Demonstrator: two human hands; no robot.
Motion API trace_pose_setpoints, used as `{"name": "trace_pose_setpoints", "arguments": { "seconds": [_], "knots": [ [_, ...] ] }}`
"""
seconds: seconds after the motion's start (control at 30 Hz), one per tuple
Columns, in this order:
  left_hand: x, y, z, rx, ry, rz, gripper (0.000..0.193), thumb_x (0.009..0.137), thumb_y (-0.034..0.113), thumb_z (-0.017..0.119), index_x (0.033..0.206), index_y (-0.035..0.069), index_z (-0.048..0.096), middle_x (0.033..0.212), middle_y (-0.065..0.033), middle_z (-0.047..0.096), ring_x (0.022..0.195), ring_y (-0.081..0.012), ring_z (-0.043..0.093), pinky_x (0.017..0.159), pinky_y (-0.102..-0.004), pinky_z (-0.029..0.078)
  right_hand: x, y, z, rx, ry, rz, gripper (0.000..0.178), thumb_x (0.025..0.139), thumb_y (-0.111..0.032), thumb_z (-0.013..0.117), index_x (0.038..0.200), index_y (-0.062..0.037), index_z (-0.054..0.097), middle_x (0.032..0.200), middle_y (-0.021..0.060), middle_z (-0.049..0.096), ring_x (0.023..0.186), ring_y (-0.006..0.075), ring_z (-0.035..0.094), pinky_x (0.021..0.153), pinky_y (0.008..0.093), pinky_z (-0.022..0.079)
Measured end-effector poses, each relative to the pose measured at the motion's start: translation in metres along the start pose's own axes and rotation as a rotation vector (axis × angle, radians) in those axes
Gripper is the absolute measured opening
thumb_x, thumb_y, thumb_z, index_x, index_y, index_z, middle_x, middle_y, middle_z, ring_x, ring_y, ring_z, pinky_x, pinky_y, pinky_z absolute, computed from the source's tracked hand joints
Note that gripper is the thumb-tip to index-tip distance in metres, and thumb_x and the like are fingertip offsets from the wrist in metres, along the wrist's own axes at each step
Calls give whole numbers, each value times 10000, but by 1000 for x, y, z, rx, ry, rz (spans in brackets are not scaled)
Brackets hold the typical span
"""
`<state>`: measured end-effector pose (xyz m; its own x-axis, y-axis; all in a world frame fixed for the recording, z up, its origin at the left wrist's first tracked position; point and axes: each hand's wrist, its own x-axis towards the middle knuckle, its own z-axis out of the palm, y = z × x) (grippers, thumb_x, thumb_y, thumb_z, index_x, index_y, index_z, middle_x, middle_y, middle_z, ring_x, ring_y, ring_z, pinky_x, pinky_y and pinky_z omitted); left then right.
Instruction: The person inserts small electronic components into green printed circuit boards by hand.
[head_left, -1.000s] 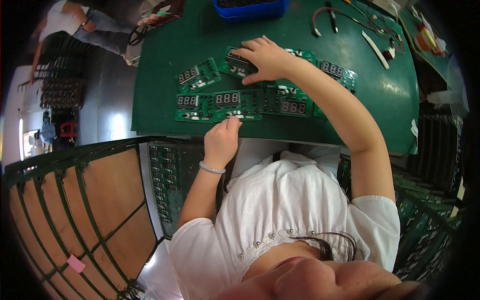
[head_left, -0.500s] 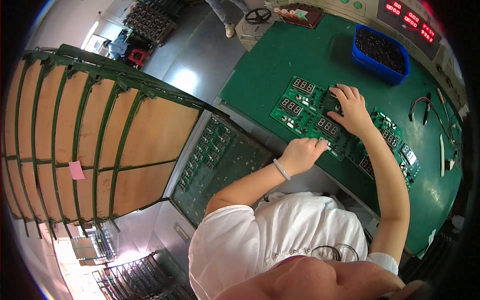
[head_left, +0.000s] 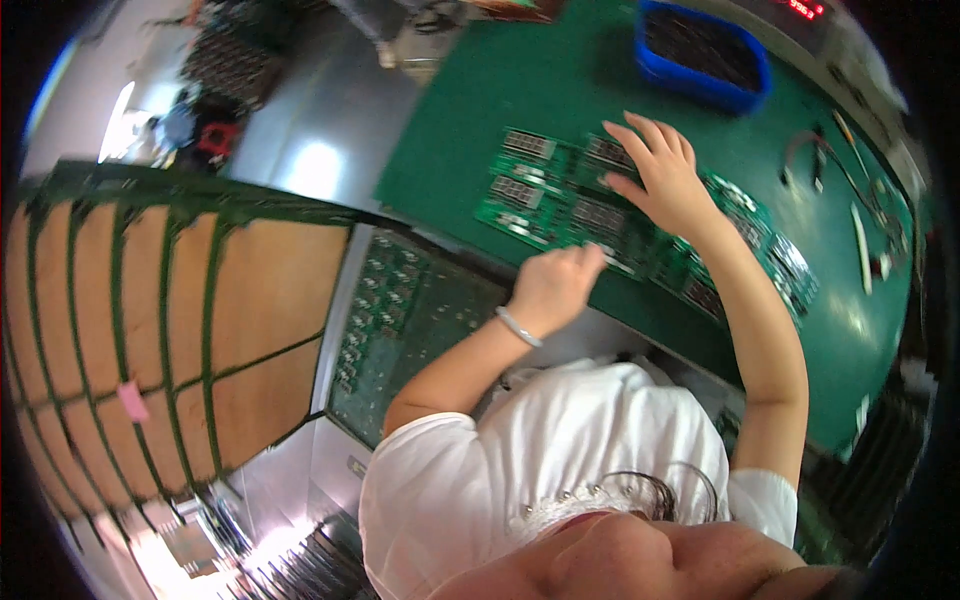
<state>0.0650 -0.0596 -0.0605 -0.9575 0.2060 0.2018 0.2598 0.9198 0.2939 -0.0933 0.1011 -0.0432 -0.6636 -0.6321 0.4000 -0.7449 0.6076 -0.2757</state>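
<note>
A green circuit-board panel (head_left: 548, 208) with several dark three-digit displays lies on the green table. My left hand (head_left: 557, 287), a pale bracelet at its wrist, is closed at the near edge of this panel. Its fingertips are pressed together, and what they hold, if anything, is too blurred to make out. Over the panel's right part is my right hand (head_left: 665, 175), its fingers and thumb apart, hiding some of the boards. Whether it touches them I cannot tell. A second circuit-board panel (head_left: 790, 265) lies to the right, partly behind my right forearm.
A blue bin (head_left: 690, 85) of small dark parts stands at the far side of the green table (head_left: 470, 110). Cables and a pale stick-like tool (head_left: 861, 248) lie at the right. Lower left, more circuit boards (head_left: 380, 300) lie on a dark surface beside a slatted rack (head_left: 265, 290).
The whole view has shifted and blurred, so the table sits higher and further left. My right hand's fingers have straightened and spread over the panel. My left hand stays closed at its near edge.
</note>
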Motion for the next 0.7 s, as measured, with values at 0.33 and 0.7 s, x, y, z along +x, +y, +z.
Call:
{"name": "trace_pose_setpoints", "arguments": {
  "seconds": [0.33,0.7],
  "knots": [
    [-5,-9,-17,-231,-2,-32,60,941,102,559,912,49,553,836,-130,690,735,-343,673,598,-438,516,-57,70,-103,106,-121,191,248,921,-126,640,1155,-45,655,1115,125,645,1025,302,630,885,380,522],
    [-32,27,-9,-1011,-228,-206,208,1036,182,508,919,13,544,668,-18,480,585,-76,416,535,-234,348,-108,67,-125,205,-127,394,121,882,-20,650,996,17,636,908,120,651,814,243,674,757,332,548]
  ]
}}
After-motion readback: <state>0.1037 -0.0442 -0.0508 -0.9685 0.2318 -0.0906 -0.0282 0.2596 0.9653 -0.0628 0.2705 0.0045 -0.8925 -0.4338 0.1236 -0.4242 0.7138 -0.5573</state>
